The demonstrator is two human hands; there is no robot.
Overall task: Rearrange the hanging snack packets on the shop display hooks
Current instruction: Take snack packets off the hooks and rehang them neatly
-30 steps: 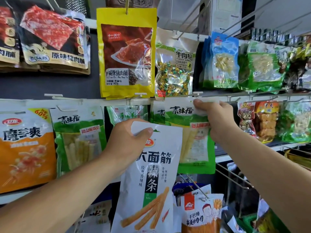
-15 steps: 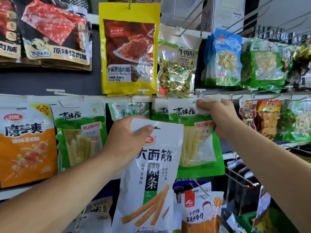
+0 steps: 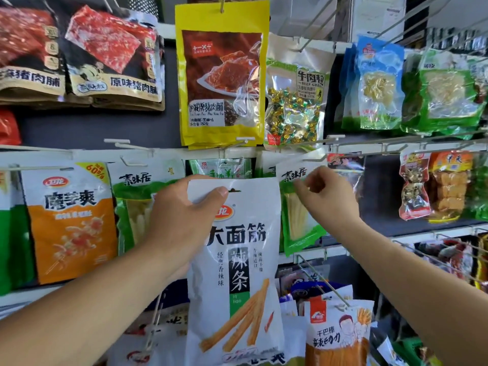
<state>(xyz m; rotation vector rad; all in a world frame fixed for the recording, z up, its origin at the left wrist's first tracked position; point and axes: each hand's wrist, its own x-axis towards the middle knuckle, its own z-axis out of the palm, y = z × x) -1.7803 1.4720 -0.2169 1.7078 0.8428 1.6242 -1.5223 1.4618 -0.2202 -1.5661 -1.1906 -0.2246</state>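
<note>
Head view: left hand (image 3: 179,215) grips white packet (image 3: 237,273), right hand (image 3: 327,196) pinches green packet (image 3: 297,225).

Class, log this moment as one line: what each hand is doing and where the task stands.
left hand grips white packet | right hand pinches top of green packet | white packet not yet hung
</note>
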